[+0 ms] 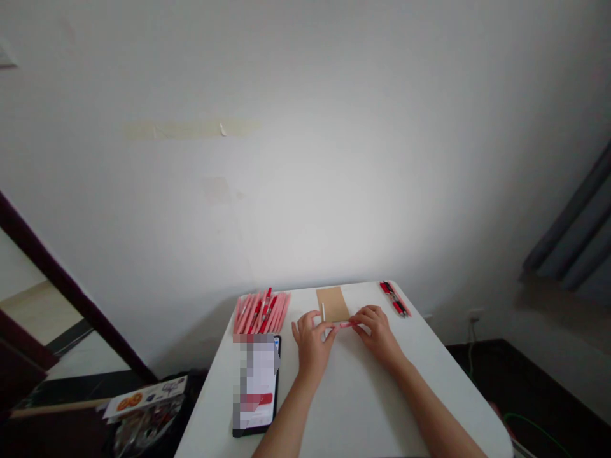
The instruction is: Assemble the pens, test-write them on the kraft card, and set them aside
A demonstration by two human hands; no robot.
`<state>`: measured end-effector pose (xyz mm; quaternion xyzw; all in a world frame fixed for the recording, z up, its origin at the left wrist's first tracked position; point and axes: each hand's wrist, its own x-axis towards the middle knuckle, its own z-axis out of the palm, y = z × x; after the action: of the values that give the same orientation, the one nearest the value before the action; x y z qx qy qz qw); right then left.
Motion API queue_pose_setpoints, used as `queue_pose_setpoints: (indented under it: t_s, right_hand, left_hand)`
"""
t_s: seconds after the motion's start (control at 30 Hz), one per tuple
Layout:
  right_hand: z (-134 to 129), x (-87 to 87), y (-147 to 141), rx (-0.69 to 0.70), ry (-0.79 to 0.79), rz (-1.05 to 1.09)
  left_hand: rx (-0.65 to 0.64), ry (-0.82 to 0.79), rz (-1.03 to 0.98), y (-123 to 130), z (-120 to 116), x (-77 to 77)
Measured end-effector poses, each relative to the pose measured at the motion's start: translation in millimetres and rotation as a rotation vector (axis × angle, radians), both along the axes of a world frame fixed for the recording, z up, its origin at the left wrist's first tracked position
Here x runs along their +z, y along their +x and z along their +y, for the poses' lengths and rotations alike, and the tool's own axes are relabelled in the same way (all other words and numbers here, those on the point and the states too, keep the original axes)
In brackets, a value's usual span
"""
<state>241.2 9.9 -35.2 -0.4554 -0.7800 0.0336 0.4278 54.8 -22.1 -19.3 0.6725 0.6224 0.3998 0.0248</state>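
A slim pink pen (342,325) lies crosswise between my two hands above the white table. My left hand (312,343) pinches its left end between thumb and fingers. At the other end, my right hand (379,334) grips it with fingertips and thumb. Just beyond the pen is a flat brown card or notebook (337,300). A thin white stick (323,311) rests at the card's left edge, close to my left fingers. The details of the pen's ends are covered by my fingers.
Many pink and red pens (258,313) lie bunched at the table's back left. A phone (260,381) is in front of them. Several red, black and pink pens (396,299) lie at the back right. The white table (363,407) meets a wall; a filled bin (157,413) stands at left.
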Motion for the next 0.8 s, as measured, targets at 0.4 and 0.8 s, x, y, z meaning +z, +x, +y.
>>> queue_pose_setpoints:
  t_s: [0.4, 0.8]
  right_hand:
    - [1.7, -3.2, -2.6, 0.048, -0.008, 0.000]
    - [2.2, -5.1, -3.9, 0.052, -0.023, 0.010]
  left_hand:
    - [-0.042, -0.039, -0.012, -0.7, 2.2, -2.0]
    - [-0.052, -0.048, -0.024, -1.6, 5.2, -5.6]
